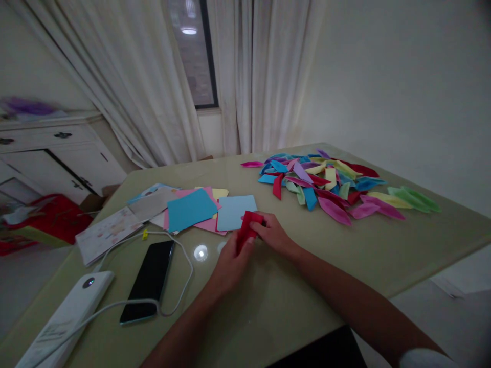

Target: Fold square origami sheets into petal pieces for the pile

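Between my two hands is a small folded piece of red paper (245, 230), held up just over the table. My left hand (235, 255) grips its lower left side, with the thumb on the near face. The fingers of my right hand (271, 231) pinch its upper right part. Just beyond lie loose coloured sheets, with a light blue sheet (236, 210) closest to my hands and a darker blue sheet (192, 209) on top of pink and yellow ones. Off to the right is a heap of folded coloured paper pieces (307, 179).
A black phone (149, 278) lies left of my left arm. Next to it is a white power strip (71, 312) with a white cable (187, 255) looping around the phone. A printed card (109, 232) lies at the left table edge. Some green folded pieces (414, 198) are at the right.
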`<state>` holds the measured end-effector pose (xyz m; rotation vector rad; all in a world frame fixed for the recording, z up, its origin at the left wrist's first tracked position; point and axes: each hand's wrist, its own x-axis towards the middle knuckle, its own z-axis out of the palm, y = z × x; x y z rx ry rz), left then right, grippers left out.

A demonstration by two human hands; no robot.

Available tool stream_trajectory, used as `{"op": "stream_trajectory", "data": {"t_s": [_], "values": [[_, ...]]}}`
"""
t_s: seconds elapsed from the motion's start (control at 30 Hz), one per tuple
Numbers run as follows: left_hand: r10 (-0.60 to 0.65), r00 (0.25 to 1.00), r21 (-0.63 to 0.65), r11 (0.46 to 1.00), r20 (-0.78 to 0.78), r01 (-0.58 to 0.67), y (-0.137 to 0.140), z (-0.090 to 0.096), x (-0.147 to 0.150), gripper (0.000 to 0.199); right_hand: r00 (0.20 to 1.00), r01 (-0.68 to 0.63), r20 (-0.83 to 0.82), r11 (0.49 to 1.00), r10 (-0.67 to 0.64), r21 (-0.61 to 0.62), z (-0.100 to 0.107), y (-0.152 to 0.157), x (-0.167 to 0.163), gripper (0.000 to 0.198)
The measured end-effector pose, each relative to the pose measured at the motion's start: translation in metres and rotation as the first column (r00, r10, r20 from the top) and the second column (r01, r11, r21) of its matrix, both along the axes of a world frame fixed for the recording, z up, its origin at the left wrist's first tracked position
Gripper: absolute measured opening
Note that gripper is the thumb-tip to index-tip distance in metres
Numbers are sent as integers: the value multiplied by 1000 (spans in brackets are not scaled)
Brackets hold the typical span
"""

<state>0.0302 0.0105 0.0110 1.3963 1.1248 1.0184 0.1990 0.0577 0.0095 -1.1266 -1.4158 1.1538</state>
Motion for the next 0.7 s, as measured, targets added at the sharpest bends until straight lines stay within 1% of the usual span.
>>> {"op": "stream_trajectory", "data": {"t_s": [0.03, 0.07, 0.1, 0.17, 0.2, 0.23, 0.3, 0.37, 0.43, 0.5, 0.53, 0.6, 0.7], "values": [[-48, 993, 90, 994, -105, 58, -2, 0, 0, 46, 1000, 29, -1, 1000, -29, 9, 1, -2, -1, 23], [-51, 976, 166, 982, -211, 87, -4, -1, -1, 51, 998, 55, -7, 998, -55, 22, 2, -4, -3, 27], [-27, 959, 227, 969, -284, 95, -5, -2, -1, 51, 997, 77, -19, 996, -76, 40, 3, -7, -4, 30], [4, 936, 313, 943, -351, 114, -6, -4, -1, 41, 995, 83, -59, 996, -81, 45, 5, -12, -5, 31], [5, 933, 322, 939, -360, 119, -6, -4, -2, 39, 993, 63, -104, 997, -59, 36, 6, -14, -6, 31], [9, 936, 312, 944, -352, 108, -5, -4, -2, 37, 987, 14, -158, 1000, -10, 24, 6, -15, -5, 32], [-35, 958, 232, 967, -284, 104, -4, -2, -4, 37, 957, -93, -276, 996, 91, 6, 8, -17, -4, 41], [-77, 983, 81, 993, -166, 91, -3, 0, -6, 42, 929, -167, -337, 986, 153, -14, 10, -15, -2, 46], [-120, 992, -56, 991, -45, 118, -2, 1, -8, 48, 926, -183, -340, 983, 162, -29, 13, -12, 2, 41], [-169, 985, -176, 969, 32, 172, -2, 1, -10, 56, 937, -152, -321, 988, 138, -19, 16, -9, 6, 38], [-181, 982, -216, 958, 50, 187, -3, 1, -11, 59, 940, -135, -318, 991, 124, -11, 17, -8, 8, 37], [-201, 978, -255, 944, 58, 209, -4, 0, -11, 65, 937, -108, -335, 994, 100, -5, 18, -5, 10, 36], [-229, 972, -249, 939, 56, 235, -6, -2, -10, 70, 928, -84, -366, 996, 69, -23, 18, -3, 12, 38]]}}
